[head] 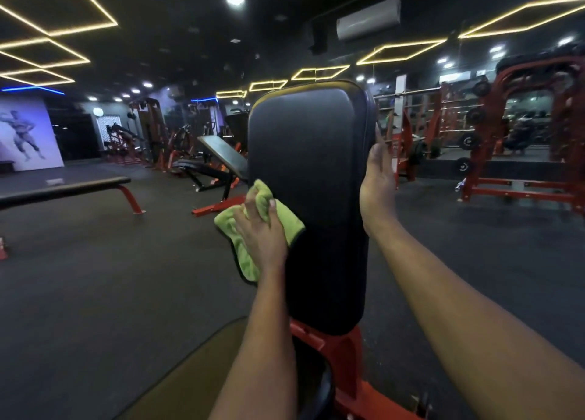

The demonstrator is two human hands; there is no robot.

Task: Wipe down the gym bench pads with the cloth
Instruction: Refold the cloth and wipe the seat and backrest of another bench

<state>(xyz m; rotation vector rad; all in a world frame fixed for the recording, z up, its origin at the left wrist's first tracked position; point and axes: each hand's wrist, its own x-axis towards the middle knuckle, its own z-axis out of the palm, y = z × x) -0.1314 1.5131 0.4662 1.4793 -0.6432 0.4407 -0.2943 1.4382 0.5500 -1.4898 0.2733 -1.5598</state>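
A tall black back pad (311, 179) of a gym bench stands upright in front of me on a red frame (342, 350). My left hand (262, 229) grips a bunched green cloth (250, 255) and holds it against the pad's left edge, about halfway up. My right hand (378, 179) lies against the pad's right edge with its fingers straight and pointing up. The black seat pad (316, 385) shows only partly at the bottom, behind my left forearm.
A flat bench (63, 191) stands at the left and an incline bench (218, 163) behind the pad's left side. Red racks with weight plates (519, 141) line the right wall. Dark rubber floor (110, 277) surrounds the bench.
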